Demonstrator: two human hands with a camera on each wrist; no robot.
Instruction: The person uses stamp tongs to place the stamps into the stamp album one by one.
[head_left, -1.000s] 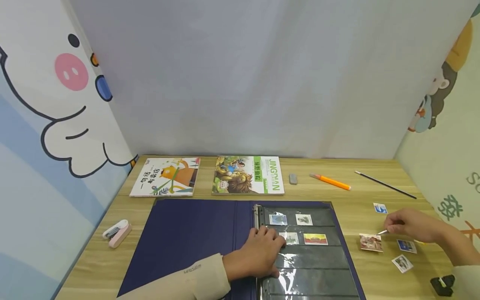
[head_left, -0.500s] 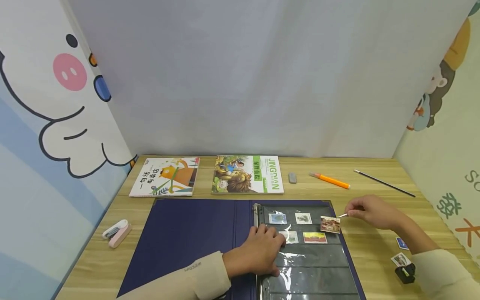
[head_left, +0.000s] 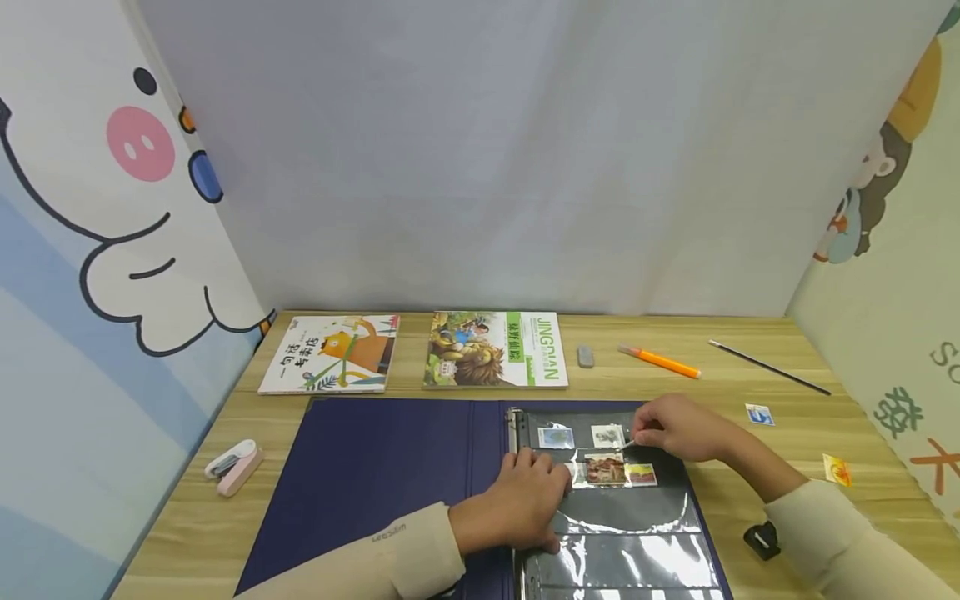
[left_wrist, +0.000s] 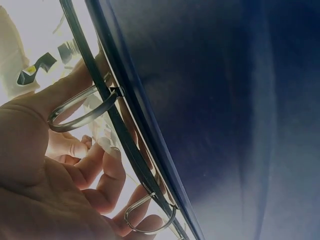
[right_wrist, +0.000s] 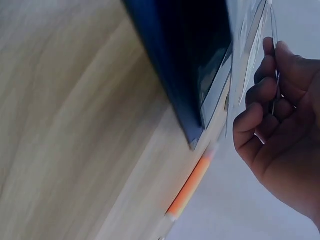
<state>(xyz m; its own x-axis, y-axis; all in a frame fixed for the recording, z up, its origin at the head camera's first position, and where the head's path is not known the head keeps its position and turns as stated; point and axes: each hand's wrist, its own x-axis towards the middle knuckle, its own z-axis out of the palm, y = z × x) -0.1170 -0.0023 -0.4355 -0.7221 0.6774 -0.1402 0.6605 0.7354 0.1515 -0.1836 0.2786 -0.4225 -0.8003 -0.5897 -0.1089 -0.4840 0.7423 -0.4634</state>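
Observation:
My right hand (head_left: 678,427) pinches thin metal tweezers (right_wrist: 274,25), whose tips reach a reddish-brown stamp (head_left: 604,471). That stamp lies over the second row of the black album page (head_left: 626,510), partly covering a white stamp and a red-and-yellow stamp (head_left: 641,475). Whether it is inside the clear strip, I cannot tell. Above it, a blue stamp (head_left: 556,437) and a grey stamp (head_left: 606,436) sit in the top row. My left hand (head_left: 521,502) rests on the page's left side beside the metal rings (left_wrist: 82,117) of the navy stamp album (head_left: 382,475).
Right of the album lie a blue-and-white stamp (head_left: 760,414), an orange-yellow stamp (head_left: 837,470) and a small black object (head_left: 762,540). Behind are two picture books (head_left: 330,354), a grey eraser (head_left: 585,357), an orange marker (head_left: 662,362) and a pencil (head_left: 768,367). A stapler (head_left: 234,467) lies left.
My right hand has carried the reddish-brown stamp with the tweezers from the table on the right, leftward onto the album page's second row. The left hand stays in place.

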